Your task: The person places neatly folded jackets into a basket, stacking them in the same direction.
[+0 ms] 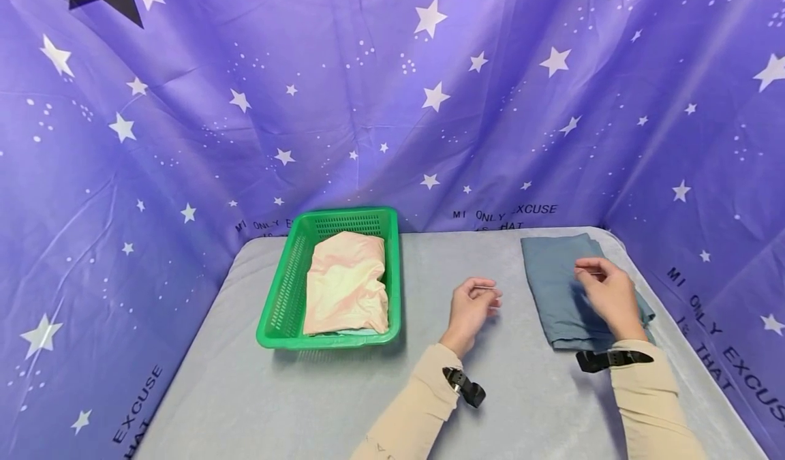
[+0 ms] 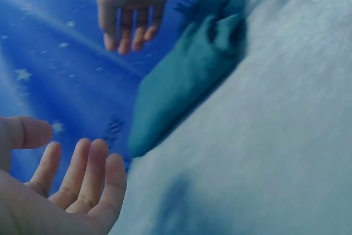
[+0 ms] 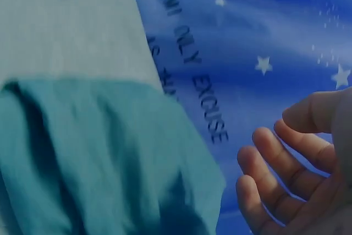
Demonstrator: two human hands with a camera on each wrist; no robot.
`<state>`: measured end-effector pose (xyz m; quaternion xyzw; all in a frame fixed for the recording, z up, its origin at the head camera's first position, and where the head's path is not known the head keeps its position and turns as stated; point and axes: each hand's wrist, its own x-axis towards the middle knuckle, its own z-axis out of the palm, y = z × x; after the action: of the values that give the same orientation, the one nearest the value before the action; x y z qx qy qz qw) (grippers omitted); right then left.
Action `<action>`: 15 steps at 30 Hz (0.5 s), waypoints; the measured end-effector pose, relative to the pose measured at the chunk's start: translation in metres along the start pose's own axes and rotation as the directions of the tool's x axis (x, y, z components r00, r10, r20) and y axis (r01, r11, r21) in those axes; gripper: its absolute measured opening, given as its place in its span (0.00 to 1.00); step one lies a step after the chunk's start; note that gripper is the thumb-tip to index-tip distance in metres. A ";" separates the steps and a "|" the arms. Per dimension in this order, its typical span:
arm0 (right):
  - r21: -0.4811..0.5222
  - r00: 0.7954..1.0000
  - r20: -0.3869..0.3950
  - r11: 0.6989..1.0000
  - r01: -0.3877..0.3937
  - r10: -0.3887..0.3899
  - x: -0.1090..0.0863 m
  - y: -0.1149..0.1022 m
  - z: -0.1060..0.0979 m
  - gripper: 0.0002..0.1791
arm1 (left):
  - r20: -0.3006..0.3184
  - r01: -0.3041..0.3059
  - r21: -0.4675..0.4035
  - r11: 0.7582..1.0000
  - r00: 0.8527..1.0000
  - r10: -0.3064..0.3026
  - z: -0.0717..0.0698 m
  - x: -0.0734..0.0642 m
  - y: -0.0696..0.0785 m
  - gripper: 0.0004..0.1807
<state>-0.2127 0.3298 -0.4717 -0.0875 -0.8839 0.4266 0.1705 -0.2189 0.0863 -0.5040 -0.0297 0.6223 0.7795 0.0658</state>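
Note:
A folded blue-grey cloth (image 1: pixel 555 289) lies at the right of the table; in the right wrist view the same cloth (image 3: pixel 110 158) looks teal with soft creases. Above it hovers my right hand (image 1: pixel 611 296), fingers loosely bent, nothing in them. My left hand (image 1: pixel 471 313) hangs over the table between the basket and the cloth, likewise holding nothing. In the left wrist view the fingers of the left hand (image 2: pixel 71 191) are spread apart from the thumb, and the right hand (image 2: pixel 137 9) shows beyond, off the cloth (image 2: pixel 187 70).
A green plastic basket (image 1: pixel 268 341) with perforated sides stands left of centre, holding a folded pale pink cloth (image 1: pixel 346 283) with a light blue edge beneath it. A grey cover lies over the table (image 1: pixel 208 385). Purple star-printed curtains (image 1: pixel 343 105) enclose the back and sides.

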 end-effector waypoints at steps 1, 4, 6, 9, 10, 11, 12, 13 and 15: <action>-0.020 1.000 -0.006 1.000 -0.018 0.018 0.001 0.004 -0.002 0.17 | -0.007 0.013 0.008 1.000 1.000 -0.013 0.005 0.000 -0.004 0.09; -0.071 0.998 -0.004 0.995 -0.064 0.064 0.004 0.014 -0.009 0.18 | -0.038 0.058 0.020 0.998 0.998 -0.057 0.018 -0.002 -0.013 0.09; -0.112 0.996 0.000 0.990 -0.089 0.090 0.006 0.022 -0.013 0.19 | -0.052 0.088 0.029 0.996 0.995 -0.086 0.026 -0.003 -0.018 0.08; -0.164 0.992 -0.001 0.979 -0.121 0.122 0.009 0.032 -0.017 0.22 | -0.061 0.125 0.025 0.992 0.990 -0.123 0.037 -0.004 -0.025 0.09; -0.173 0.991 0.000 0.976 -0.131 0.133 0.010 0.036 -0.018 0.22 | -0.063 0.135 0.022 0.991 0.989 -0.133 0.040 -0.004 -0.026 0.09; -0.186 0.990 -0.003 0.972 -0.140 0.142 0.011 0.039 -0.019 0.23 | -0.064 0.146 0.017 0.989 0.987 -0.144 0.043 -0.004 -0.028 0.10; -0.196 0.989 -0.005 0.969 -0.147 0.149 0.011 0.042 -0.020 0.24 | -0.064 0.154 0.013 0.988 0.986 -0.153 0.047 -0.004 -0.029 0.10; -0.202 0.988 -0.006 0.967 -0.153 0.155 0.011 0.045 -0.021 0.25 | -0.065 0.161 0.011 0.987 0.985 -0.160 0.050 -0.005 -0.031 0.10; -0.204 0.985 0.000 0.964 -0.171 0.174 0.010 0.050 -0.024 0.27 | -0.065 0.178 0.009 0.984 0.982 -0.177 0.055 -0.005 -0.032 0.11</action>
<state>-0.2129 0.3813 -0.4947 -0.1772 -0.9134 0.3481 0.1149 -0.2071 0.1467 -0.5221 -0.1094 0.6247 0.7645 0.1152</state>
